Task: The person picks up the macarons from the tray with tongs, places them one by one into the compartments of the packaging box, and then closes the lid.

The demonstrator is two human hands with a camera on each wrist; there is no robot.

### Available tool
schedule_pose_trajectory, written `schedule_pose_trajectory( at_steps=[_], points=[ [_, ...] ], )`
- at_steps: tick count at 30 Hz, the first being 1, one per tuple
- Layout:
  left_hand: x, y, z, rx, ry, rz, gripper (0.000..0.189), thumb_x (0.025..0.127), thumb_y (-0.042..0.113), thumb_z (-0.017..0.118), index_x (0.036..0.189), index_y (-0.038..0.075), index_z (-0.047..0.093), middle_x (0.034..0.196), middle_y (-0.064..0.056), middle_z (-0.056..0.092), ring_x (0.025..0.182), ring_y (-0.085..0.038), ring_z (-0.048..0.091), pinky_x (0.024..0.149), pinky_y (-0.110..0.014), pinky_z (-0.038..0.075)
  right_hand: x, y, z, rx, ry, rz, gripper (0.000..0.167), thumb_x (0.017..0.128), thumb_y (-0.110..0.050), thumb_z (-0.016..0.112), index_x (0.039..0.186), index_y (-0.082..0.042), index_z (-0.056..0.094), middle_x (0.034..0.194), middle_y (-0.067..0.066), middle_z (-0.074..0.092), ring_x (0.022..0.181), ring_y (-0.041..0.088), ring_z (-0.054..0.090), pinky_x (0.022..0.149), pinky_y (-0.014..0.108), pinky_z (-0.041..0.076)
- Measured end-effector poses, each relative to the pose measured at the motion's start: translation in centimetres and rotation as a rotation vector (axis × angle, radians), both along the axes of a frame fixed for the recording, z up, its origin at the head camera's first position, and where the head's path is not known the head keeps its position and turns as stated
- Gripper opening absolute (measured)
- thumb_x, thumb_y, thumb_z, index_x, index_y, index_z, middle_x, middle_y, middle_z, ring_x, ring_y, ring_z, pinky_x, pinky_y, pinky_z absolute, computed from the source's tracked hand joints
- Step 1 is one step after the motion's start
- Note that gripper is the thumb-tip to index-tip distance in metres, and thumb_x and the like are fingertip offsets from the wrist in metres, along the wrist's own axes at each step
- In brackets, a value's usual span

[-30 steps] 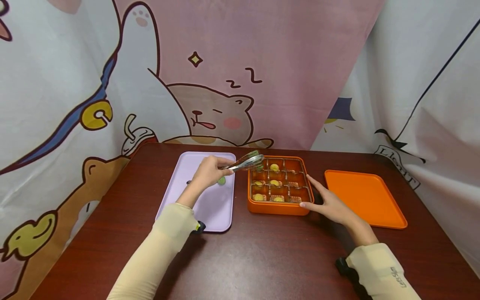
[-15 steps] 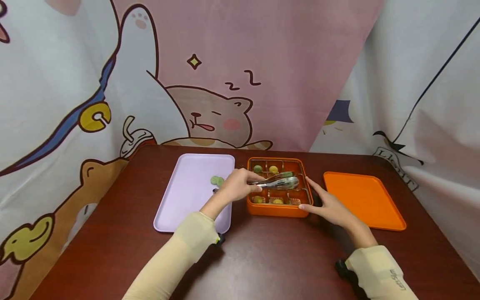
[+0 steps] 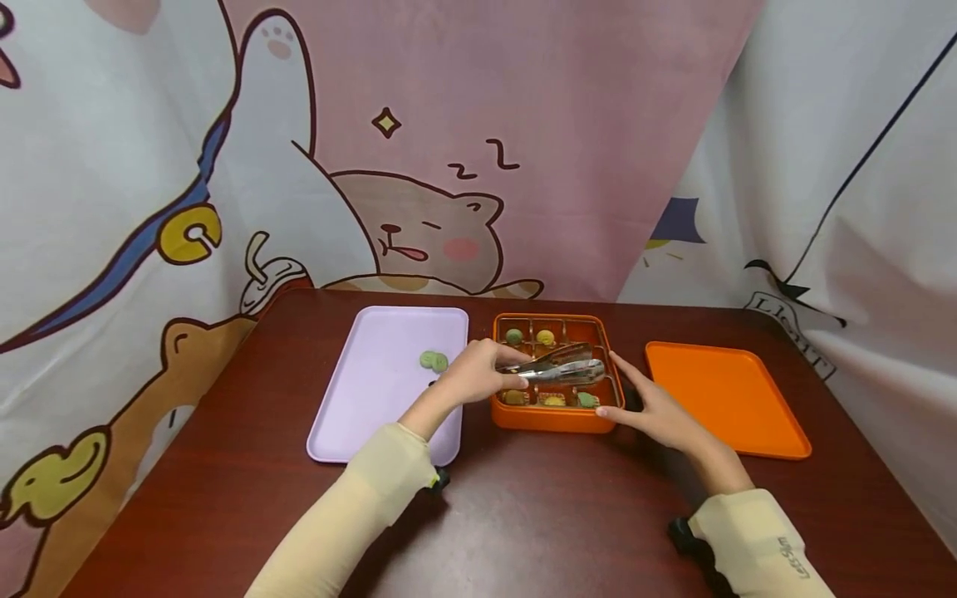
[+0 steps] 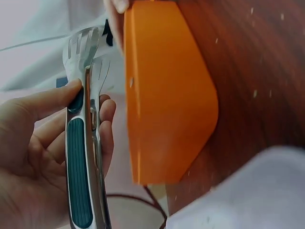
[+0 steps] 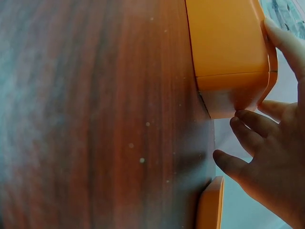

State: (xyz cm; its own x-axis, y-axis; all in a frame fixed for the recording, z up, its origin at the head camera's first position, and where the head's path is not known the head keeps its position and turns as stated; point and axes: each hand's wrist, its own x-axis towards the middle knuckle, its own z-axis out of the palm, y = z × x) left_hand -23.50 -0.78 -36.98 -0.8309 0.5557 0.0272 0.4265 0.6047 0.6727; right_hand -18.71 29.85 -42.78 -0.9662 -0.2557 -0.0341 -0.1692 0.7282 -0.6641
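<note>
One orange box [image 3: 553,419]; tongs [image 3: 566,373] hide its middle

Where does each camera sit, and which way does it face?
Head: worn on the head, facing forward and down at the table, lilac tray and orange box; shows left hand, right hand and sleeved forearms.
Left wrist: on that wrist, facing the tongs and the box's side; shows the left hand and part of the right.
Right wrist: on that wrist, facing the table and box; shows the right hand.
Shared: head and left wrist both show the tongs.
</note>
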Motion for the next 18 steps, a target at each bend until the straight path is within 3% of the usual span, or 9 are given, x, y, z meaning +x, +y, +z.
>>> schedule_pose_trajectory(
  at_steps=[3, 6, 13, 18],
  points=[
    [-0.5, -1.3, 0.5, 0.021, 0.021, 0.036, 0.036, 0.088, 0.022, 0.075, 0.123, 0.014, 0.073, 0.118, -0.005, 0.074, 0.106, -0.019, 0.069, 0.087, -0.032, 0.052, -0.1, 0.1, 0.0, 0.008, 0.0, -0.001, 0.097, 0.091, -0.044, 0.069, 0.162, -0.017, 0.009, 0.162, 0.028, 0.021, 0.142, 0.056, 0.027, 0.104, 0.077, 0.027],
    [-0.9, -3.1, 0.8, 0.062, 0.021, 0.083, 0.037, 0.087, 0.019, 0.076, 0.123, 0.013, 0.073, 0.116, -0.007, 0.075, 0.105, -0.018, 0.069, 0.088, -0.032, 0.052, -0.2, 0.1, -0.2, 0.008, -0.003, -0.002, 0.097, 0.091, -0.045, 0.069, 0.162, -0.018, 0.008, 0.163, 0.027, 0.02, 0.143, 0.056, 0.026, 0.105, 0.076, 0.026],
    [-1.9, -7.8, 0.8, 0.122, 0.003, 0.197, 0.04, 0.086, 0.017, 0.076, 0.125, 0.01, 0.071, 0.106, -0.011, 0.077, 0.082, -0.016, 0.07, 0.071, -0.025, 0.049, -0.4, 0.3, -0.5, 0.009, -0.006, -0.001, 0.097, 0.092, -0.045, 0.068, 0.162, -0.02, 0.006, 0.164, 0.026, 0.018, 0.144, 0.056, 0.024, 0.105, 0.077, 0.024],
    [-2.3, -11.0, 0.3, 0.089, 0.029, 0.282, 0.04, 0.085, 0.017, 0.076, 0.124, 0.009, 0.072, 0.109, -0.012, 0.076, 0.08, -0.009, 0.062, 0.072, -0.025, 0.045, -0.3, 0.3, -0.4, 0.001, -0.01, -0.002, 0.097, 0.092, -0.045, 0.068, 0.162, -0.02, 0.006, 0.164, 0.027, 0.018, 0.143, 0.056, 0.023, 0.105, 0.077, 0.023]
  ],
)
